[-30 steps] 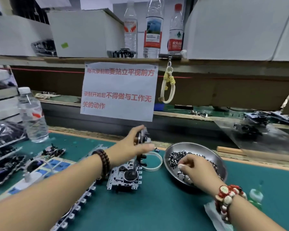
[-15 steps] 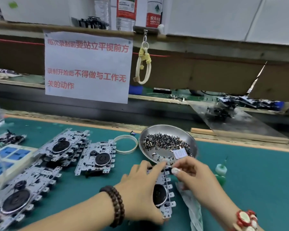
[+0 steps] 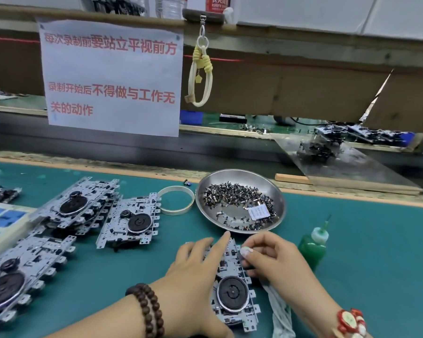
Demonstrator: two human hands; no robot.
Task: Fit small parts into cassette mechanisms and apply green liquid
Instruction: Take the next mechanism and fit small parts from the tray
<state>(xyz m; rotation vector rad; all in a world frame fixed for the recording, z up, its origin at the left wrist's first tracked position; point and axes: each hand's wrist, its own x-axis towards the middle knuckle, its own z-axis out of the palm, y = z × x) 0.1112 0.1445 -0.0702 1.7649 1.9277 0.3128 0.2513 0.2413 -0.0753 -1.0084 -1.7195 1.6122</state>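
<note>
Left hand (image 3: 195, 272) presses flat on the silver metal cassette mechanism (image 3: 232, 292); right hand (image 3: 270, 256) pinches, apparently seating a small part. Green liquid squeeze bottle (image 3: 313, 245) stands untouched nearby; gluing remains.

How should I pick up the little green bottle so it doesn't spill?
Probably round the fat green body of the green bottle, coming from its right side. It stands upright with a thin pointed nozzle on top, and the right hand crowds its left.

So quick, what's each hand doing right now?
Left hand: open, straight fingers pressing the cassette mechanism flat.
Right hand: fingers curled, pinching at the mechanism's edge; any part it may hold is hidden.
</note>
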